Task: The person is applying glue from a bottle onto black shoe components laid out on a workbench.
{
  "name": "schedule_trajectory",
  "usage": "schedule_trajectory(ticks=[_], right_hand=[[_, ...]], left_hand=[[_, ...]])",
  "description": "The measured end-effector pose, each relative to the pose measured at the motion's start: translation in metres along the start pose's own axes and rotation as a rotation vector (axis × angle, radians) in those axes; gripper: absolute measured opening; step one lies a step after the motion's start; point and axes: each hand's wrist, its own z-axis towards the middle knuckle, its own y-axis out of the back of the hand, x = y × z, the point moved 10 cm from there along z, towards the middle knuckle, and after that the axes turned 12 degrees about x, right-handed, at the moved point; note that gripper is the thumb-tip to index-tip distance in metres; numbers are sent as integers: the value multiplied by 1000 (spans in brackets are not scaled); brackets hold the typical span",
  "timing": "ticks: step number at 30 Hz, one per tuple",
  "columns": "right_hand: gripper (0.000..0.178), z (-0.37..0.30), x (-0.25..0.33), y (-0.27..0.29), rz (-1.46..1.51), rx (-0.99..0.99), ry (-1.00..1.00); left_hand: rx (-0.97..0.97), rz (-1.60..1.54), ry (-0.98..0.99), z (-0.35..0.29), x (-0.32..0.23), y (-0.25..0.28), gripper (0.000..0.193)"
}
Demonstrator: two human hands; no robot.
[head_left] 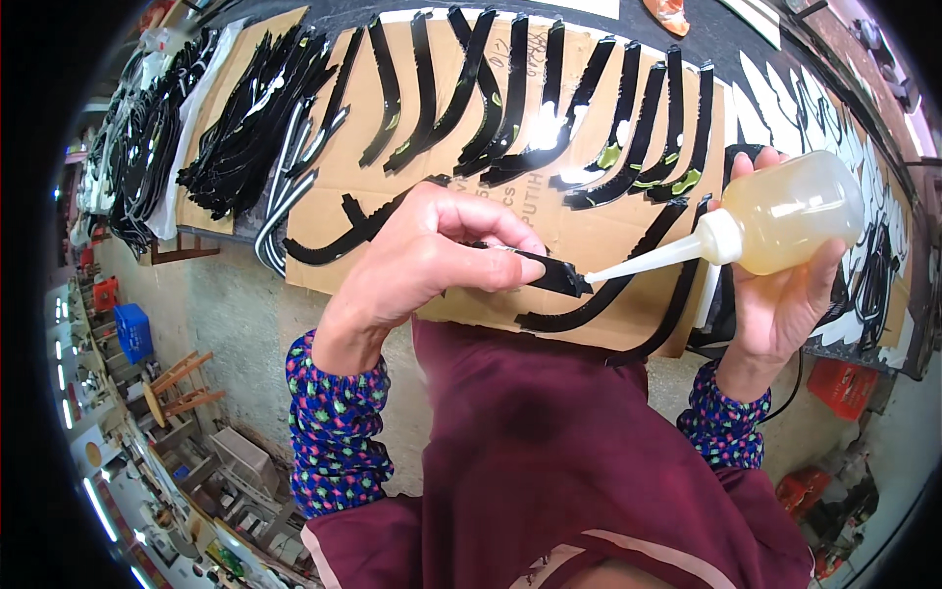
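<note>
Between thumb and fingers, my left hand (446,250) pinches a black strip (557,276), its end pointing right. My right hand (780,285) is wrapped round a translucent squeeze bottle (800,216) of pale yellowish liquid, tilted to the left. The bottle's long white nozzle (653,257) has its tip at the end of the held strip; whether they touch I cannot tell. Beneath both hands lies a brown cardboard sheet (412,191) with curved black strips (510,98) laid out in a row, several bearing shiny or yellow-green patches.
Bundles of black strips (250,128) and striped black-and-white pieces (294,191) lie on the table to the left. White pointed pieces (785,88) are spread at the right. A wooden stool (182,388) and blue crate (132,332) stand left on the floor; a red crate (842,386) is at right.
</note>
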Motion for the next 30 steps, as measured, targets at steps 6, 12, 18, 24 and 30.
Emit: schedule_trajectory(ticks=[6, 12, 18, 24, 30], right_hand=[[72, 2, -8, -7, -11, 6, -30], [70, 3, -9, -9, -27, 5, -28], [70, 2, -10, -6, -17, -5, -37], [71, 3, -11, -7, -43, -15, -46], [72, 3, -12, -8, -67, -14, -49]], left_hand=[[5, -13, -13, -2, 3, 1, 14], [-2, 2, -17, -4, 3, 0, 13], [-10, 31, -14, -5, 1, -1, 13], [-9, 43, -14, -5, 1, 0, 13], [-11, 27, -12, -6, 3, -1, 13]])
